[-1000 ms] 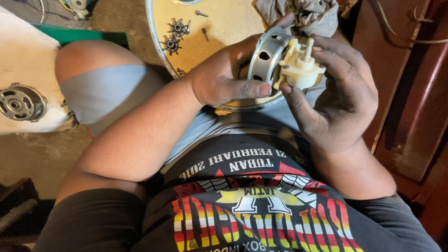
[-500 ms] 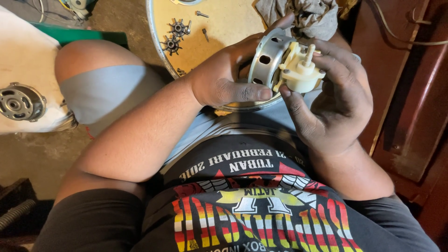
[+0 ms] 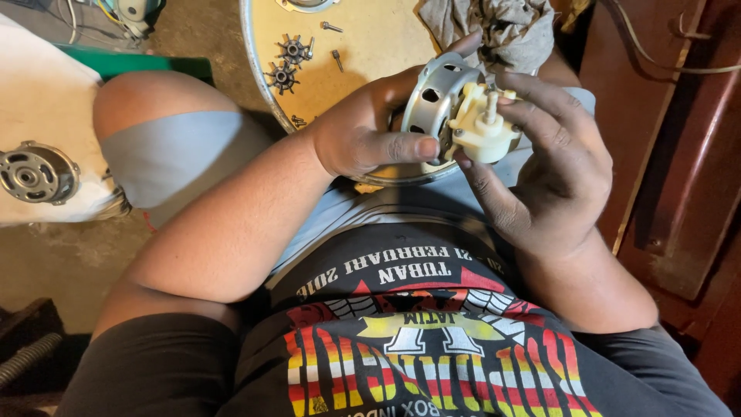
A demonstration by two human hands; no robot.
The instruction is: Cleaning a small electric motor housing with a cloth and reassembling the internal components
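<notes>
Gripping motor (image 3: 429, 104) in left hand (image 3: 363, 135) | right hand (image 3: 540, 174) clasps cream gearbox (image 3: 480, 127) | rag (image 3: 494, 27), tray (image 3: 363, 46) behind

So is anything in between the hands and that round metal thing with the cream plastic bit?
Nothing visible. The left hand already grips the metal housing, thumb across its front. The right hand has its fingers on the cream part fixed to the housing. A grey rag lies behind them, not in between.
</notes>
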